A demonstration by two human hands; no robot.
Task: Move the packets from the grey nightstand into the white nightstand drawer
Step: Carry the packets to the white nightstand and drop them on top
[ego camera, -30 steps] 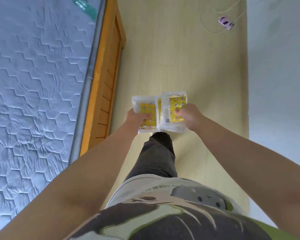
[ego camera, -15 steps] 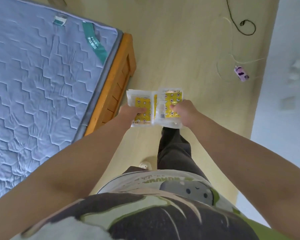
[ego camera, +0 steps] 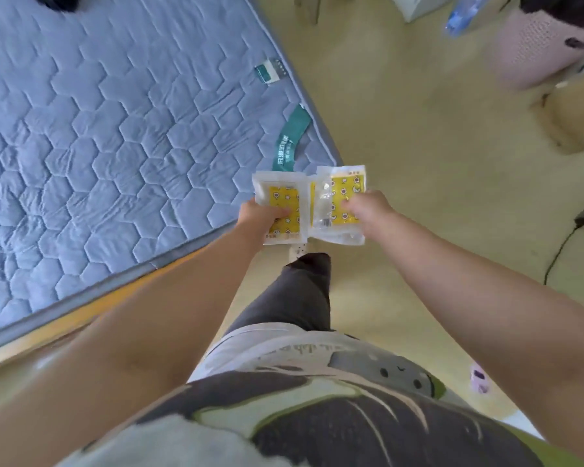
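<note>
We round the bed (ego camera: 115, 129) corner — left hand (ego camera: 260, 215), right hand (ego camera: 368, 210) still gripping packets (ego camera: 284, 200); carry underway, drawer not yet reached.

Clear packets (ego camera: 285, 210) show yellow with small star prints; left of the hands, a blue hexagon-quilted mattress (ego camera: 115, 129).

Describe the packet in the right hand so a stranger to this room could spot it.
Start at the blue quilted mattress and go to its near corner, where two clear packets with yellow patterned inserts are held side by side. The right-hand packet is the one farther from the mattress, gripped by the right hand; unlike the left-hand packet, it shows a barcode by its clear inner edge.
</note>
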